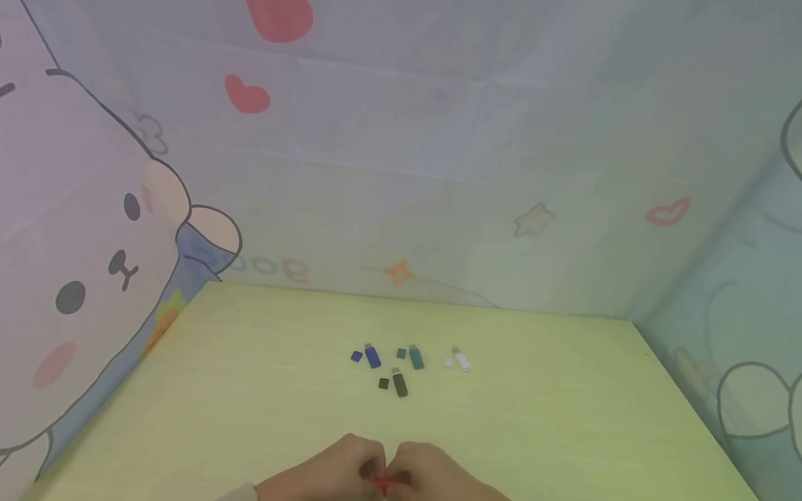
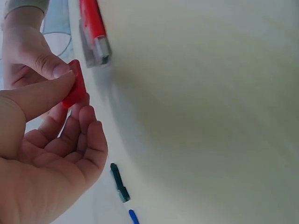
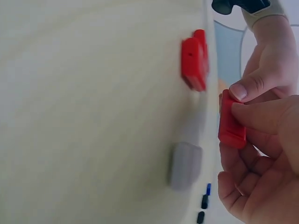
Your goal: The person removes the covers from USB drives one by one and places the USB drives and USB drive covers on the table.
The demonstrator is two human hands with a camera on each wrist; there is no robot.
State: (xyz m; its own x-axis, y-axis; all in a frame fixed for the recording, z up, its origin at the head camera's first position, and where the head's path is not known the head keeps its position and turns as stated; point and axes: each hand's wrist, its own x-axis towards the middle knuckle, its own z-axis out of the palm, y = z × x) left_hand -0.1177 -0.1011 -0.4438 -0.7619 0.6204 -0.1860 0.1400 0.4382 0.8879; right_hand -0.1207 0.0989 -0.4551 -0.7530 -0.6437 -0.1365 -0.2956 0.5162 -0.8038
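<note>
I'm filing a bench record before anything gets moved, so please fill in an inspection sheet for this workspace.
Surface: pale yellow table.
Job's things: red piece held off the table; red drive lying near the hands, metal plug exposed; grey piece blurred, unclear; farther off, blue drive, teal drive, white drive and black drive, each with a small matching cap-like piece beside it.
Clutter: nothing seen.
Grippers: left hand and right hand both pinch the red piece.
Cables: nothing seen.
Surroundings: backdrop printed with hearts and cartoon animals.
</note>
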